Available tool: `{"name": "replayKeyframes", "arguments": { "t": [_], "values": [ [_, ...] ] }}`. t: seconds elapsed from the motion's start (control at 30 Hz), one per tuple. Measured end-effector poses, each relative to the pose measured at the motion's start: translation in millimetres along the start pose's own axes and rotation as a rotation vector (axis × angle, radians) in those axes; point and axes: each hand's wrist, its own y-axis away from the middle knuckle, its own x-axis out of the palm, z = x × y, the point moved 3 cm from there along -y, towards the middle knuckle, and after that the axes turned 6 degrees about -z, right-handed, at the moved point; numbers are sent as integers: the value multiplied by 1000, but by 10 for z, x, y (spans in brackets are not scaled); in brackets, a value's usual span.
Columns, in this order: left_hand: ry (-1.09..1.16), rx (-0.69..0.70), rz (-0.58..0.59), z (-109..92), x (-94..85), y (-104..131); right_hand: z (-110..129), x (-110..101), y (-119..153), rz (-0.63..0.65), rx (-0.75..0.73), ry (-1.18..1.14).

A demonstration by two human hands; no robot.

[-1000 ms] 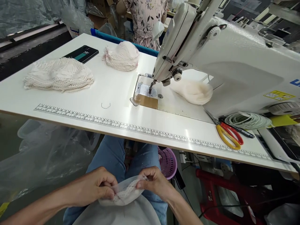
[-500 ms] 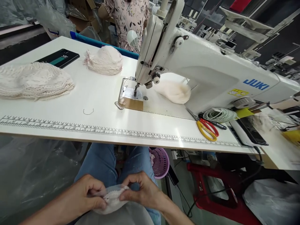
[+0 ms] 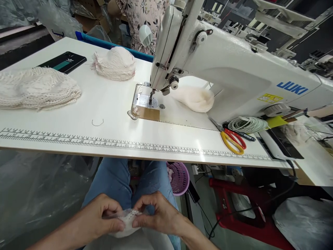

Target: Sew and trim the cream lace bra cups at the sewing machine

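Above the lap, below the table's front edge, a small piece of sheer white fabric (image 3: 127, 224) is stretched between both hands. My left hand (image 3: 104, 215) pinches its left side between thumb and fingers. Its right side, with a lacy edge, is pinched by my right hand (image 3: 153, 213). The two hands are close together but apart. More pale cloth lies below them over the thighs. On the table, a lacy white pile (image 3: 39, 87) sits at the left and a smaller cream pile (image 3: 116, 64) further back.
A JUKI sewing machine (image 3: 234, 66) stands on the white table (image 3: 111, 125). Cream fabric (image 3: 196, 99) lies under its arm. Scissors (image 3: 231, 141), a cord coil (image 3: 247, 124) and a phone (image 3: 65, 62) are on the table. Below are a purple basket (image 3: 180, 178) and red stool (image 3: 221, 203). A person (image 3: 145, 21) stands behind.
Both hands have come slightly closer together, and the fabric between them is more bunched. The camera view has shifted a little.
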Motion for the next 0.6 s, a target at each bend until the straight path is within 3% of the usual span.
{"name": "replayKeyframes", "arguments": {
  "t": [0.4,0.6],
  "values": [
    [10,24,5,-66,12,1,-16,26,-4,-14,22,12],
    [36,-28,2,-112,73,-18,-25,1,30,2,-2,24]
  ]
}}
